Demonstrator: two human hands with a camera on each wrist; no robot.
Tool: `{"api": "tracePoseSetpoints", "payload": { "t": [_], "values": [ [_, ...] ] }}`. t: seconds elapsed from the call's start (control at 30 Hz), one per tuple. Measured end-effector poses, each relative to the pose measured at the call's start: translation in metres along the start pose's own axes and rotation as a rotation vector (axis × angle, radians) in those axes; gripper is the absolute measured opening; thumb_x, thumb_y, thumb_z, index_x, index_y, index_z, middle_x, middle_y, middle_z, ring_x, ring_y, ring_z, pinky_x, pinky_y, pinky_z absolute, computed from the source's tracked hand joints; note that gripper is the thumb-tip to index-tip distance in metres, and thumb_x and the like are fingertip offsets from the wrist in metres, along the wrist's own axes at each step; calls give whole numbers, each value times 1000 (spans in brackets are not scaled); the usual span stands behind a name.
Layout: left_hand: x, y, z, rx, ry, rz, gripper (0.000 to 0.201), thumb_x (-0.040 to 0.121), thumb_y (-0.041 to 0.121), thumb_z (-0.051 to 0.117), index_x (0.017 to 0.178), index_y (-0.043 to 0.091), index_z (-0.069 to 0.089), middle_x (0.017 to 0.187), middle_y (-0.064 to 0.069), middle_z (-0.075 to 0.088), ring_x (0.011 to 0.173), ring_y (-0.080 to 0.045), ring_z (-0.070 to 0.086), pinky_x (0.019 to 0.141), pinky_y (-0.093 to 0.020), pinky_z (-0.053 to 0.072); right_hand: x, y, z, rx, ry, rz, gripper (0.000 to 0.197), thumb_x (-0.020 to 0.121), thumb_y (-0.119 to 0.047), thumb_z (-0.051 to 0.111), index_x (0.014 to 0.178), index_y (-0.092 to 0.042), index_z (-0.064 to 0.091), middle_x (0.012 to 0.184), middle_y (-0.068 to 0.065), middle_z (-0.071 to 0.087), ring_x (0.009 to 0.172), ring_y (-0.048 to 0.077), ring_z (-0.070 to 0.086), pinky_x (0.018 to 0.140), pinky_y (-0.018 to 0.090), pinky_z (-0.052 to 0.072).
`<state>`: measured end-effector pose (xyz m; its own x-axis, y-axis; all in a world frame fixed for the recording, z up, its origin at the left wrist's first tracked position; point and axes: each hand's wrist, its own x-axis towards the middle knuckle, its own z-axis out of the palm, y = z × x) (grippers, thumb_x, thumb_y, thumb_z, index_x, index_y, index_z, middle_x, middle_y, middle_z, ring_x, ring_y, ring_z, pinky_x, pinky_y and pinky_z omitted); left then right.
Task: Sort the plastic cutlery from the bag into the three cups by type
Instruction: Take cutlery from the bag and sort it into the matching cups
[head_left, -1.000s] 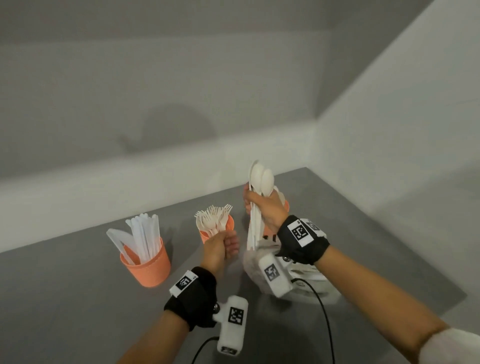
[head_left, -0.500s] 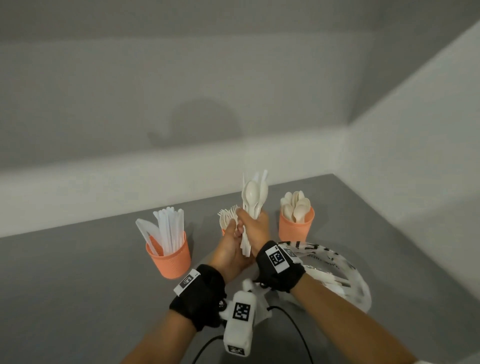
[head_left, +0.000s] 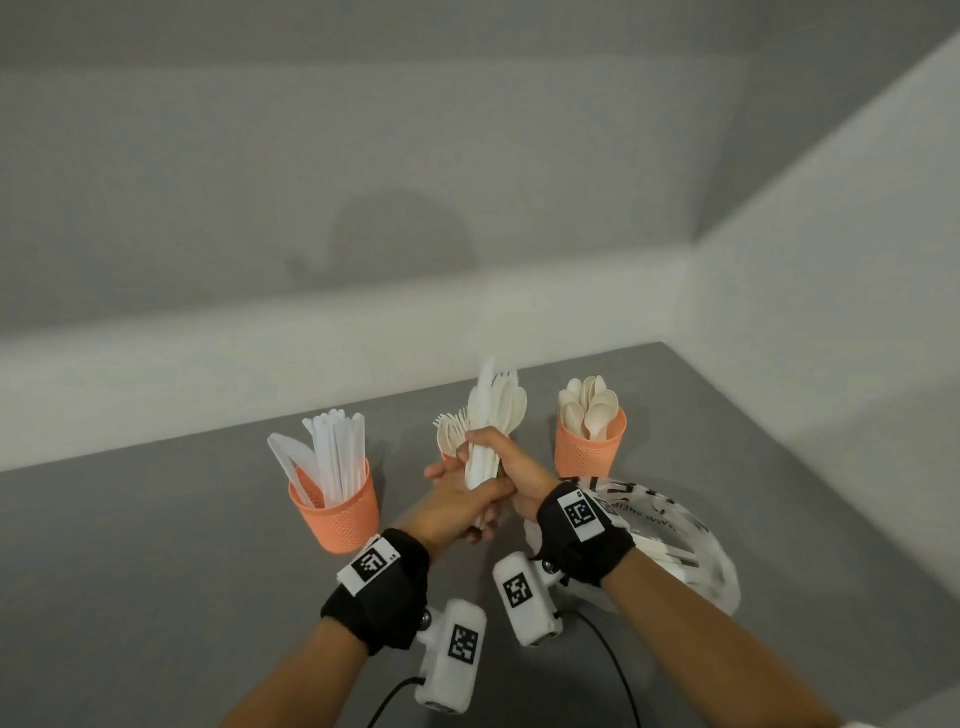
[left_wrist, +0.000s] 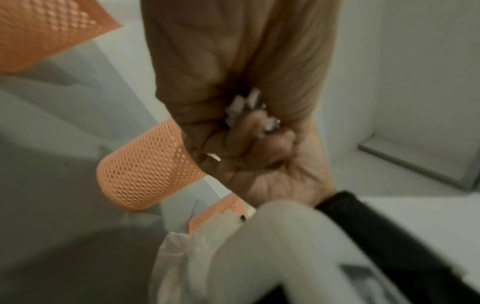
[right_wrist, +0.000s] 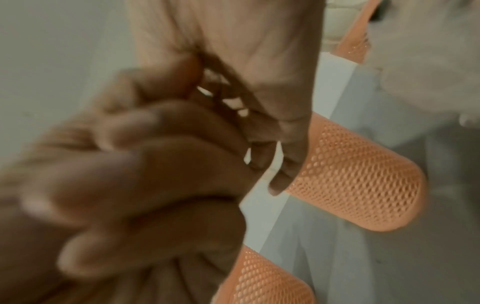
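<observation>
I hold a bundle of white plastic cutlery (head_left: 493, 415) upright in front of the middle cup; spoons and a knife tip show at its top. My right hand (head_left: 511, 467) grips the bundle's handles. My left hand (head_left: 457, 501) curls round the lower handles from the left. The handle ends (left_wrist: 246, 107) show between both fists, also in the right wrist view (right_wrist: 233, 102). Three orange mesh cups stand in a row: the knife cup (head_left: 335, 512), the fork cup with only its forks (head_left: 451, 434) showing behind my hands, and the spoon cup (head_left: 589, 449).
The clear plastic bag (head_left: 691, 545) lies on the grey table (head_left: 130, 571) under my right wrist, with more white cutlery inside. White walls close the table at the back and right. Cables run from both wrist cameras toward me.
My right hand carried the bundle left, from in front of the spoon cup to in front of the fork cup. My left hand came up and closed round its handles.
</observation>
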<state>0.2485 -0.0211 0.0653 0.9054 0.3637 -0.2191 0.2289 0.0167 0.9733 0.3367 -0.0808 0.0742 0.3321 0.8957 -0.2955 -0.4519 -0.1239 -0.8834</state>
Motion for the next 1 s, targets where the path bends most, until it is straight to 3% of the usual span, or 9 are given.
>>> {"api": "tracePoseSetpoints", "payload": {
  "t": [0.1,0.17,0.3,0.37,0.47,0.63,0.8,0.9,1.0],
  "values": [
    [6,-5,6,173,192,65,14,94,13,46,99,1,52,48,1,44,34,-9,43,37,-20,33,1,7,6,-179,164,-37,16,87,-32,61,84,-21,49,104,26,66,74,37,63,48,25,47],
    [10,-10,9,288,251,77,21,95,11,43,106,-5,51,51,-2,46,36,-11,44,37,-20,34,9,14,4,-211,221,-71,19,85,-31,64,96,-24,49,112,27,64,92,39,65,58,28,49],
    [9,-17,4,386,235,31,39,92,15,53,125,-3,42,90,-15,57,61,-22,56,51,-21,48,19,24,-5,-163,226,-102,41,91,-26,54,124,-3,47,94,7,73,87,-7,63,73,11,40],
    [5,-15,-1,452,130,56,36,91,17,57,121,0,49,106,-19,60,81,-29,62,65,-16,50,22,25,-9,-45,260,-131,34,95,-18,47,123,1,45,78,6,73,74,2,68,63,12,48],
    [2,-13,-13,388,47,53,19,91,26,58,93,9,63,78,0,62,67,-10,57,52,-4,40,23,20,-14,170,297,-123,21,95,-15,45,103,3,54,61,7,69,57,17,68,52,24,55],
    [14,-8,-26,169,445,123,30,90,29,57,68,11,61,65,-2,63,54,-5,56,60,-23,45,23,18,-18,265,357,-170,8,92,-11,53,84,-9,52,43,0,44,34,11,43,38,18,41],
    [28,6,-26,36,579,236,14,87,25,61,92,12,58,87,-5,63,80,-22,62,74,-33,52,23,27,-7,64,284,-170,19,87,0,56,106,1,52,41,0,51,29,9,42,33,15,35],
    [31,9,-24,22,584,266,22,87,23,63,103,9,58,92,-5,60,76,-13,61,67,-22,54,29,37,-2,-29,308,-158,38,87,-1,54,122,-1,40,41,-4,52,31,9,44,34,17,36],
    [31,6,-25,2,593,281,22,86,22,63,105,10,58,94,-9,60,76,-12,61,63,-20,54,26,38,-3,-80,262,-131,11,89,1,49,98,-6,46,37,-6,42,30,8,38,35,17,34]
  ]
}}
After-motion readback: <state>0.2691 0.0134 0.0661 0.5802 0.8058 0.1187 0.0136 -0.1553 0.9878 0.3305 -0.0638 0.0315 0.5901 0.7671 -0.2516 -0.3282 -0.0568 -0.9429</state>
